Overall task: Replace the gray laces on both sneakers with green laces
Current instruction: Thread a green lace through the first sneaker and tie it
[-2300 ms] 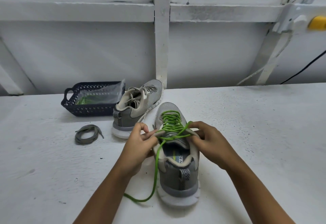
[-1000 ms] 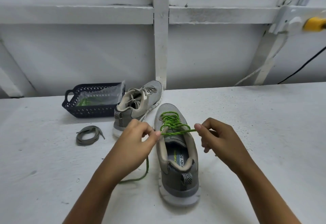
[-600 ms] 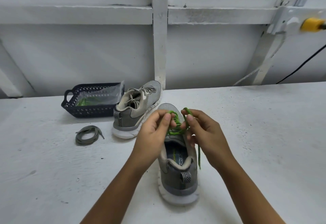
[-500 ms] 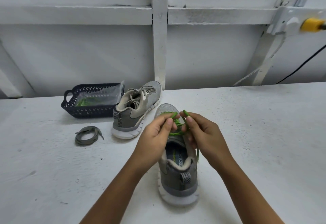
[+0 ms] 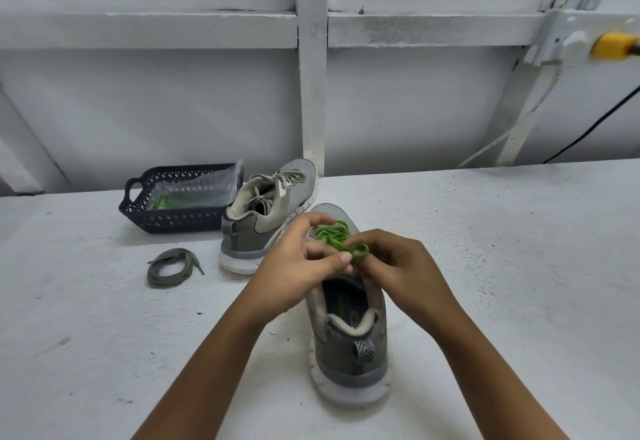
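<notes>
Two sneakers: near sneaker (image 5: 349, 342) mid-surface, its green lace (image 5: 334, 235) pinched by left hand (image 5: 298, 263) and right hand (image 5: 401, 266) — far sneaker (image 5: 266, 211) beside one basket (image 5: 173, 221), far edge. One gray lace (image 5: 171, 268); bare surface (image 5: 519, 266) rightward.

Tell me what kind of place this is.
Probably a plain workshop or utility space, not a living room: a rough white-painted table against a bare white wall with painted beams, plus a yellow plug and a black cable on the right.
</notes>
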{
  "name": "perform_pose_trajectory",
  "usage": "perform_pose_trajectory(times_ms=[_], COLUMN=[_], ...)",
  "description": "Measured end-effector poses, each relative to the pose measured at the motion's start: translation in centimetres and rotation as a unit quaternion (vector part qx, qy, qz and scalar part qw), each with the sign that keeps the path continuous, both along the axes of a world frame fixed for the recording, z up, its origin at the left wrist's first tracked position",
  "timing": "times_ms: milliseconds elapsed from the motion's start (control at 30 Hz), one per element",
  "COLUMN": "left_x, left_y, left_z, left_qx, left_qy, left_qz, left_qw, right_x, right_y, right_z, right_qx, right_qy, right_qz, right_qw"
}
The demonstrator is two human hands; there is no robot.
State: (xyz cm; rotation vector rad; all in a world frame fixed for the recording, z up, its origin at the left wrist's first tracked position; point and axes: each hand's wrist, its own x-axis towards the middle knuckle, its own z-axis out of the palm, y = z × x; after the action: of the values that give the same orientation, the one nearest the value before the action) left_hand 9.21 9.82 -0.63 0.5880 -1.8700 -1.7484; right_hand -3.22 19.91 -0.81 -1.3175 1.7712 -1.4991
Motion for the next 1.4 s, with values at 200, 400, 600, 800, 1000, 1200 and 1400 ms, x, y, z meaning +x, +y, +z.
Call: perform_pose_trajectory(times_ms=[200, 400, 600, 800, 1000, 1200, 1400], left_x=[-0.5, -1.0, -0.3, -0.2, -0.2, -0.1, 0.1], left_y=[0.5, 0.8, -0.1, 0.0, 0.7, 0.6, 0.7], left_z=[0.1, -1.0, -2.3, -1.9, 0.0, 0.7, 0.3], left_qx=[0.004, -0.047, -0.451, -0.563, 0.003, 0.101, 0.115], left_qy=[0.029, 0.059, 0.076, 0.011, -0.006, 0.007, 0.015], left_qz=[0.062, 0.120, 0.082, 0.156, 0.128, 0.119, 0.169], left_qw=[0.998, 0.990, 0.886, 0.812, 0.992, 0.988, 0.979], right_x=[-0.2, 0.1, -0.6, -1.0, -0.4, 0.4, -0.9], right_y=[0.3, -0.4, -1.8, -2.5, -1.3, -0.4, 0.2], right_z=[0.1, 0.1, 0.8, 1.4, 1.1, 0.5, -1.3], right_qx=[-0.015, -0.040, 0.087, 0.122, 0.071, 0.046, 0.019], right_qy=[-0.015, -0.051, -0.170, -0.192, -0.033, 0.063, 0.145], right_qz=[0.024, -0.048, -0.047, -0.055, -0.078, -0.031, -0.065], right_qw=[0.999, 0.997, 0.980, 0.972, 0.994, 0.996, 0.987])
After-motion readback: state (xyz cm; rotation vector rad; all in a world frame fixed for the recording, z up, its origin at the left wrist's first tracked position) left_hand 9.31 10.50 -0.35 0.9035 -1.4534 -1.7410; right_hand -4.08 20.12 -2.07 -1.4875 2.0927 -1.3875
